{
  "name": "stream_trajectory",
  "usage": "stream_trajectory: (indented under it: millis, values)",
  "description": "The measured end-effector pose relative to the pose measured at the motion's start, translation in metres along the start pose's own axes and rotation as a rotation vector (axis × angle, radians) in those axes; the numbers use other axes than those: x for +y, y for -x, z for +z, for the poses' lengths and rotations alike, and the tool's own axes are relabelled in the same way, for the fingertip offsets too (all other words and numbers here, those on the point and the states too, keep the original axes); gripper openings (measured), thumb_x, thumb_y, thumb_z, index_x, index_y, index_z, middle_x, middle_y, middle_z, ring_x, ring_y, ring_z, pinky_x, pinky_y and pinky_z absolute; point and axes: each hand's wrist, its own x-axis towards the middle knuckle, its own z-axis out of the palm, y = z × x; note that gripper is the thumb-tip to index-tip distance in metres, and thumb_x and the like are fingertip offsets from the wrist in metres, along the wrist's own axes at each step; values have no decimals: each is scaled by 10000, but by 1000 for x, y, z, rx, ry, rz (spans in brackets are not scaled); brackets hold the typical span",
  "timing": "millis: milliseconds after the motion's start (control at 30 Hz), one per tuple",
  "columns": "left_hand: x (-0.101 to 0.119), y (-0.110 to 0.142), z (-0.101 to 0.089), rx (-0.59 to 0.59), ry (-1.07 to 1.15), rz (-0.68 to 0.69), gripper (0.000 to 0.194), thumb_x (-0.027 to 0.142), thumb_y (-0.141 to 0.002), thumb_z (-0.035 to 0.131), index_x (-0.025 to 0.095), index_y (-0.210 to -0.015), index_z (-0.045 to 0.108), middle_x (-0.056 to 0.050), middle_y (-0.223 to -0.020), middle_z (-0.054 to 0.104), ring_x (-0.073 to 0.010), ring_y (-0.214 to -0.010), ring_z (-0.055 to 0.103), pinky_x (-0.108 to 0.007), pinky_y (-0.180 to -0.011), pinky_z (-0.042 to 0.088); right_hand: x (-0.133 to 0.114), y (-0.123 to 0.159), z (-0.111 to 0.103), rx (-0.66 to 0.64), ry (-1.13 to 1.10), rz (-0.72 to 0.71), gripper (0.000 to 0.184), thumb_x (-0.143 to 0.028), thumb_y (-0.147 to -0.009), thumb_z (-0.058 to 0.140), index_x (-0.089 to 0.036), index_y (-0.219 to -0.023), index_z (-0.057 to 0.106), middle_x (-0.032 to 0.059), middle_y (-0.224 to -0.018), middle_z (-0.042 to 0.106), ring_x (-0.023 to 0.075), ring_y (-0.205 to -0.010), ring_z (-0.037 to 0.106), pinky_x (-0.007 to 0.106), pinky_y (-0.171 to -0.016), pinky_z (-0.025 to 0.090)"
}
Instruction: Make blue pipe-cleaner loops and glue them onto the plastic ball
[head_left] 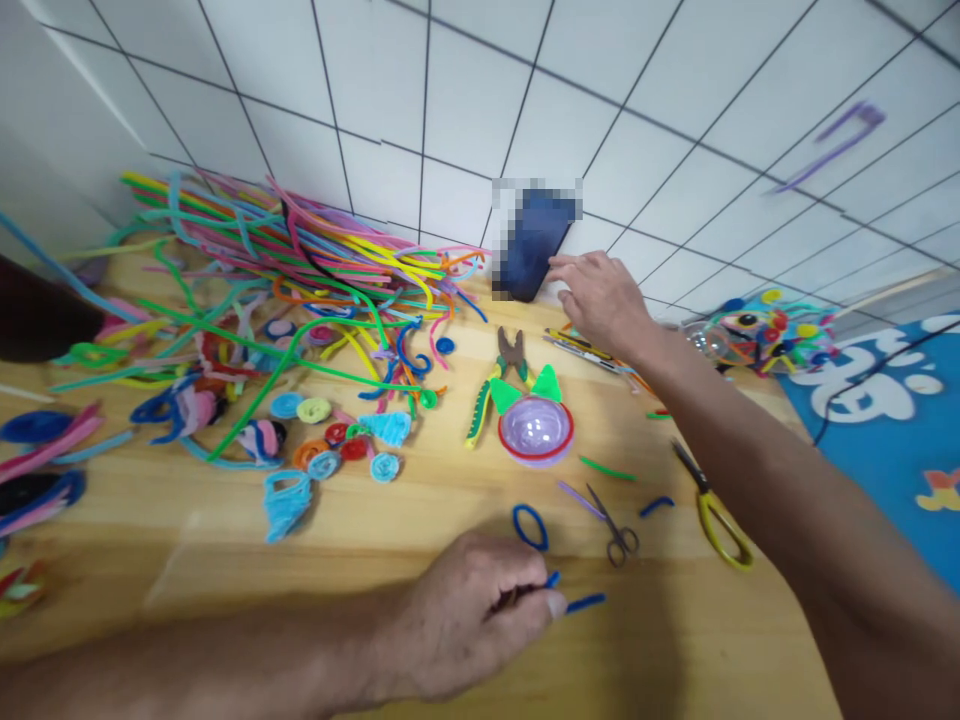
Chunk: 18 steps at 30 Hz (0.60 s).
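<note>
My left hand (480, 615) is closed near the table's front, pinching a blue pipe cleaner (586, 603) whose ends poke out by the thumb. A blue pipe cleaner ring (530, 527) lies just beyond the knuckles. At the back, my right hand (602, 300) reaches with fingers stretched to the edge of a dark phone (536, 245) leaning on the tiled wall; it grips nothing. Between the hands sits a clear plastic dome (535, 430) with a red rim and two green pipe cleaner ears (547, 383).
Small scissors (619, 535) and yellow-handled scissors (721, 525) lie to the right. Pliers (512, 350) rest behind the dome, near craft knives (581, 345). A large heap of pipe cleaners (300, 245) and several coiled pieces (324, 465) cover the left. Finished-looking colourful pieces (780, 335) lie far right.
</note>
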Motion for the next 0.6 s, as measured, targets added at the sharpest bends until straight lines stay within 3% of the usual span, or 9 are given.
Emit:
stream_trajectory:
  millis: [100, 233, 433, 600]
  values:
    - [0, -1, -1, 17, 15, 0, 387, 266, -994, 600, 204, -676, 390, 56, -600, 375, -98, -553, 334, -273, -553, 251, -14, 31, -14, 115, -149, 117, 206, -231, -999, 555, -209, -1156, 688, 132, -1220, 766, 325, -1156, 668, 508, -1025, 528]
    - [3, -2, -4, 34, 40, -22, 421, 310, -1021, 576, 198, -665, 381, 59, -602, 360, -92, -567, 353, -265, -578, 273, -54, 96, -40, 212, -513, 421, 56, -309, -943, 673, -257, -951, 691, 39, -862, 722, 236, -799, 673, 404, -769, 567]
    - [0, -2, -6, 90, 129, -98, 365, 420, -1051, 562, 160, -812, 653, 8, -726, 571, -119, -682, 495, -252, -653, 379, -130, 192, -68, 272, -1046, 836, 137, -409, -896, 790, -319, -973, 722, 16, -850, 682, 203, -717, 629, 348, -640, 538]
    - [-2, -1, -5, 105, 187, -100, 292, 367, -1041, 587, 153, -901, 728, 8, -737, 618, -121, -696, 516, -248, -684, 413, -174, 221, -53, 370, -1285, 958, 237, -512, -924, 757, -302, -1024, 714, 1, -765, 619, 187, -672, 577, 326, -609, 502]
